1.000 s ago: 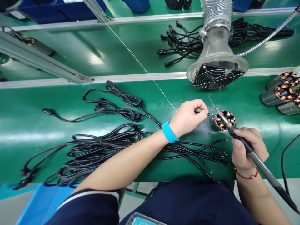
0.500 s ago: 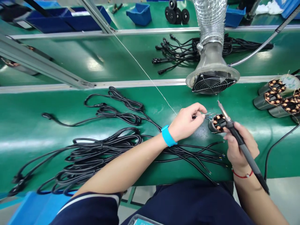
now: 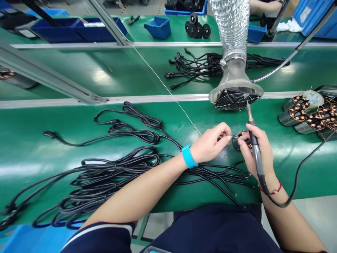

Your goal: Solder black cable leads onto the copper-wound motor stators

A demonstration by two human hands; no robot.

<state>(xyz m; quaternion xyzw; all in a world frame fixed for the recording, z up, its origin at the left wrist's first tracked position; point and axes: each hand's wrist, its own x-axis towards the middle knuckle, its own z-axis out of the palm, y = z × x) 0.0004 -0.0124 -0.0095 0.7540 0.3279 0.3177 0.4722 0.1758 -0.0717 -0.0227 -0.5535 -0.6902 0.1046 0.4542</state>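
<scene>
1. Left hand (image 3: pixel 214 141): grip pinches thin wires (image 3: pixel 234 137).
2. Right hand (image 3: pixel 259 151): grip holds the soldering iron (image 3: pixel 255 149), tip towards twelve; fingers partly hide the copper-wound core (image 3: pixel 238 144) on the worktop (image 3: pixel 210 193).
3. From that core, the fan hood (image 3: pixel 237 99) hangs at twelve, more cores (image 3: pixel 302 127) stand at two, looped cables (image 3: pixel 113 168) lie towards nine.
</scene>
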